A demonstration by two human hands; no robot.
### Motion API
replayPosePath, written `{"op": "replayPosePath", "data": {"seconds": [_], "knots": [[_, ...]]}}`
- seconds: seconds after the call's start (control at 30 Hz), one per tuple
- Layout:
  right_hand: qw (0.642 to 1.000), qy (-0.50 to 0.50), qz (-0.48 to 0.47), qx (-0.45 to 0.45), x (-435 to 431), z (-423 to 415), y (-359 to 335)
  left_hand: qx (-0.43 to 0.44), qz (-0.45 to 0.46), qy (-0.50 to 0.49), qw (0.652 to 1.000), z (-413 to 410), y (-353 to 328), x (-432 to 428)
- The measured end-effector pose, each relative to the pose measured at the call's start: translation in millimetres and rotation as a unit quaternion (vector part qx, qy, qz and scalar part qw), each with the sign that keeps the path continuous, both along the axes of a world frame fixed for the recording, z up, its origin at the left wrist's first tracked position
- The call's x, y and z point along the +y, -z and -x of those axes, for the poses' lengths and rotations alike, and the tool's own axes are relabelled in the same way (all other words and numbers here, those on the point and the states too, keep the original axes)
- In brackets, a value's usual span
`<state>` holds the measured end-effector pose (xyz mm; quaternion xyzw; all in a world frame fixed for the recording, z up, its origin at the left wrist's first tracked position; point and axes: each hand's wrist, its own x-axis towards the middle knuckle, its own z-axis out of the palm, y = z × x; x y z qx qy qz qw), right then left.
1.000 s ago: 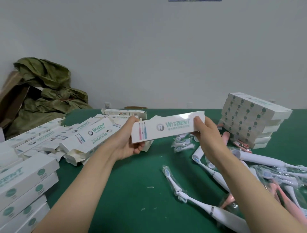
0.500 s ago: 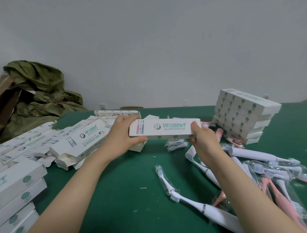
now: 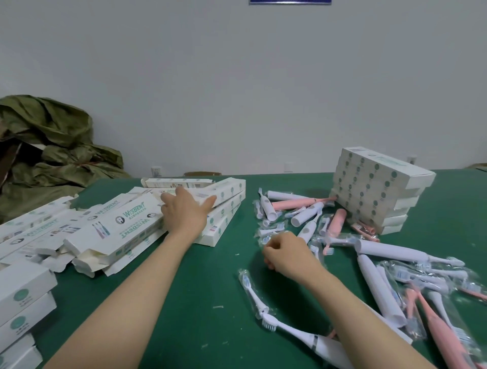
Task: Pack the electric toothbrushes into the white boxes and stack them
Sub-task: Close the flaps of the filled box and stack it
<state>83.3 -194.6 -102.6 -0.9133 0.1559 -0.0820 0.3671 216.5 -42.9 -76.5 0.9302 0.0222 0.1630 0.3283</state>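
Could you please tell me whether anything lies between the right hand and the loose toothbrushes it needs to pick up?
Nothing visible blocks it. The right hand is at the near edge of the toothbrush pile; only small bagged brush heads lie scattered just beyond it, beside the nearest white toothbrush.

Near left: the stack of white cardboard boxes with round green marks (image 3: 23,295) is cut off by the left and bottom edges, so no count is possible. The left hand (image 3: 184,216) lies flat over the low pile of closed white boxes (image 3: 232,200), hiding their left ends. The right hand (image 3: 287,256) is curled with its fingertips turned under; whether it pinches anything cannot be told. Near centre, the handle of the white plastic electric toothbrush (image 3: 303,338) passes behind the right forearm. Near right, the pink toothbrushes in clear wrap (image 3: 440,337) run off the frame. Small print on the boxes — illegible. Blue sign (image 3: 290,1) — cropped by the top edge.
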Motion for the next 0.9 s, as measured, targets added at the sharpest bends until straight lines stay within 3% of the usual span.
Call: {"op": "replayPosePath", "data": {"seconds": [0.13, 0.37, 0.77, 0.9], "knots": [[1.0, 0.003, 0.028, 0.007, -3, -2, 3, 0.022, -0.026, -0.012, 0.999, -1, 15, -3], [0.999, -0.013, 0.048, 0.003, -4, -2, 8, 0.026, -0.038, 0.102, 0.994, 0, 20, 7], [0.998, -0.023, 0.06, 0.013, -7, -4, 12, 0.001, -0.042, 0.061, 0.997, 19, 24, -3], [0.998, -0.025, 0.064, 0.011, -5, -5, 12, -0.004, -0.093, 0.065, 0.994, 18, 25, 1]]}}
